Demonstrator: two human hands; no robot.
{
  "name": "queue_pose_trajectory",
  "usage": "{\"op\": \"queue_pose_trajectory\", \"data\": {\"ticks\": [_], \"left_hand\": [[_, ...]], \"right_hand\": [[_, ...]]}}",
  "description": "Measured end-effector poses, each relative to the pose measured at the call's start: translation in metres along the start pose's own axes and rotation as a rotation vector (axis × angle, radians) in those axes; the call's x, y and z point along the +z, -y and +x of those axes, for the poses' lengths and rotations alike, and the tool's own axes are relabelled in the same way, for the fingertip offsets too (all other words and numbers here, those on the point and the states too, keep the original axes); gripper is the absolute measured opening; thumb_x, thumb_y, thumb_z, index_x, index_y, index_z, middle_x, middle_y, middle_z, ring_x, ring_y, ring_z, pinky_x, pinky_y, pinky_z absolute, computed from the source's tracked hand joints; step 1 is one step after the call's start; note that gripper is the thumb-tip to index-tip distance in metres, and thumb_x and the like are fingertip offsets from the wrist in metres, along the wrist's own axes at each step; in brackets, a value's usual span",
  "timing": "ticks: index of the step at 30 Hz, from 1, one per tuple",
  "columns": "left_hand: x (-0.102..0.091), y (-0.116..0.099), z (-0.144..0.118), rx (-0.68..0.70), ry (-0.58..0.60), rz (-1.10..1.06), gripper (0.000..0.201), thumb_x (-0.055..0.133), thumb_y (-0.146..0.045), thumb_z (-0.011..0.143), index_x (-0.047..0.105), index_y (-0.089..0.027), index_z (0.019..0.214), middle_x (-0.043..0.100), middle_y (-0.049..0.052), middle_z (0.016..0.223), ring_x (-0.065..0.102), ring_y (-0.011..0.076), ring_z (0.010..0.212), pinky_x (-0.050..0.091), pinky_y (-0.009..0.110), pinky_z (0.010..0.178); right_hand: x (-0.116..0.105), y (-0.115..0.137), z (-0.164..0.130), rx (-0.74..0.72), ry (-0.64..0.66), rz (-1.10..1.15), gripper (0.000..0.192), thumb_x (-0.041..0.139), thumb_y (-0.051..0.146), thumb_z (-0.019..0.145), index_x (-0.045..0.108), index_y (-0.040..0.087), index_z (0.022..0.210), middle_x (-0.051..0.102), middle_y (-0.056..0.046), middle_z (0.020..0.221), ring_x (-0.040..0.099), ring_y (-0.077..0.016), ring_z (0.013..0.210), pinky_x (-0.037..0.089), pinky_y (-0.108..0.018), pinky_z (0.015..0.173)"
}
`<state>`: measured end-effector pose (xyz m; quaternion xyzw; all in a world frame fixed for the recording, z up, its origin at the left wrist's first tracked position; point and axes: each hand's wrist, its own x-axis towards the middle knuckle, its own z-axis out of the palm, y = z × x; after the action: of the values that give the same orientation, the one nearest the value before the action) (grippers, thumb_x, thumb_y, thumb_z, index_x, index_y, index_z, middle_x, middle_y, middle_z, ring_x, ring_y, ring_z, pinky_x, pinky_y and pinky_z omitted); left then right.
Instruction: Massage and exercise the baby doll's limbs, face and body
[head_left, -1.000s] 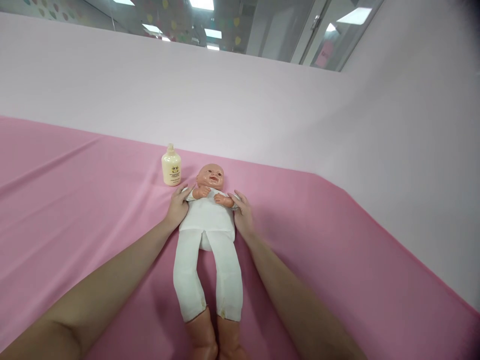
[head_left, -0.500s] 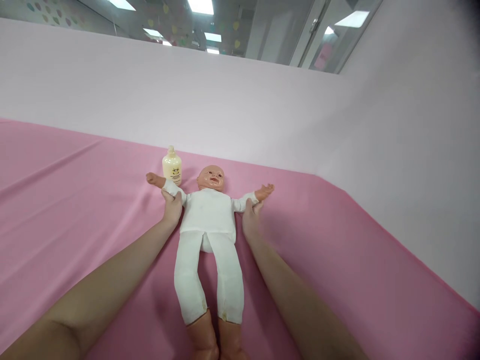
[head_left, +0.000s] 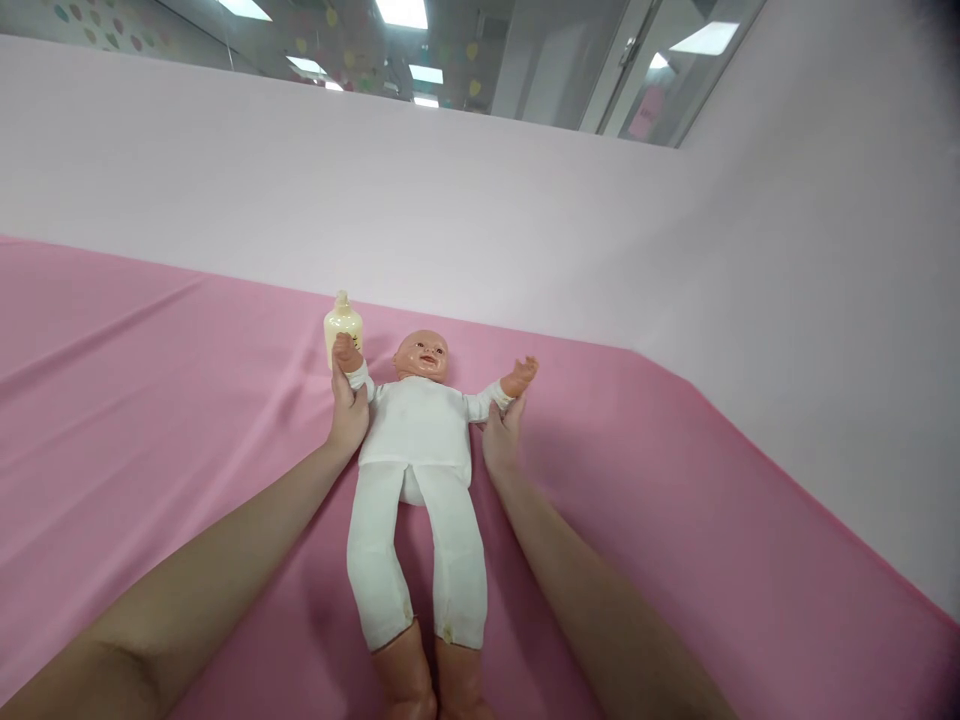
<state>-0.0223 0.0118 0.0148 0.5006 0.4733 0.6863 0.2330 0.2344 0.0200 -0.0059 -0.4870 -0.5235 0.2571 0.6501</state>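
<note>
Left hand (head_left: 348, 418) fingers wrap the baby doll (head_left: 417, 470) by one sleeved forearm, tilting it up toward twelve o'clock; right hand (head_left: 501, 440) fingers close on the other, angled toward two o'clock. The doll lies face-up on the pink sheet (head_left: 150, 400). A cream lotion bottle (head_left: 343, 328) stands at eleven o'clock of its head.

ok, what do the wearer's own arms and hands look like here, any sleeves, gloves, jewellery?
Both forearms are bare as far as the frame shows: no sleeves in view. The left hand and right hand wear no gloves. No watch, bracelet or ring can be seen, though the fingers are small in the picture, so a thin ring could go unnoticed. No markings or cables on either arm.
</note>
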Motion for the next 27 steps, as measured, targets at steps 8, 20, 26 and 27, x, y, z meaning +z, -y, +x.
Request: {"op": "queue_pose_trajectory", "data": {"ticks": [8,20,26,27], "left_hand": [[0.0,0.019,0.001,0.198,0.177,0.299,0.063,0.046,-0.016,0.088,0.044,-0.027,0.15,0.043,0.01,0.152,0.035,0.0257,0.146,0.022,0.051,0.127],[-0.002,0.015,-0.001,0.169,0.228,0.44,0.065,0.044,-0.004,0.073,0.07,-0.03,0.128,0.055,0.008,0.142,0.042,0.0306,0.14,0.029,0.057,0.122],[0.001,0.005,0.0,0.134,0.06,0.248,0.059,0.052,-0.007,0.073,0.06,-0.022,0.13,0.061,0.012,0.129,0.051,0.031,0.13,0.033,0.056,0.119],[0.001,0.004,0.001,0.091,0.016,0.217,0.058,0.054,-0.009,0.074,0.056,-0.021,0.13,0.061,0.012,0.125,0.053,0.0304,0.127,0.036,0.055,0.117]], "right_hand": [[0.007,0.013,-0.007,-0.099,0.154,-0.096,0.054,0.039,0.027,0.094,0.048,0.023,0.148,0.051,-0.01,0.15,0.046,-0.0236,0.14,0.034,-0.049,0.121],[0.01,-0.001,-0.008,-0.15,0.232,-0.248,0.052,0.041,0.017,0.083,0.071,0.026,0.124,0.056,-0.009,0.139,0.049,-0.0241,0.133,0.033,-0.05,0.121],[0.012,0.013,-0.011,-0.026,0.18,-0.142,0.057,0.048,0.026,0.082,0.054,0.023,0.139,0.056,-0.009,0.14,0.05,-0.0259,0.133,0.037,-0.051,0.118],[0.011,0.014,-0.01,0.012,0.157,-0.11,0.061,0.049,0.029,0.084,0.047,0.022,0.145,0.055,-0.01,0.142,0.051,-0.0265,0.133,0.039,-0.052,0.117]]}}
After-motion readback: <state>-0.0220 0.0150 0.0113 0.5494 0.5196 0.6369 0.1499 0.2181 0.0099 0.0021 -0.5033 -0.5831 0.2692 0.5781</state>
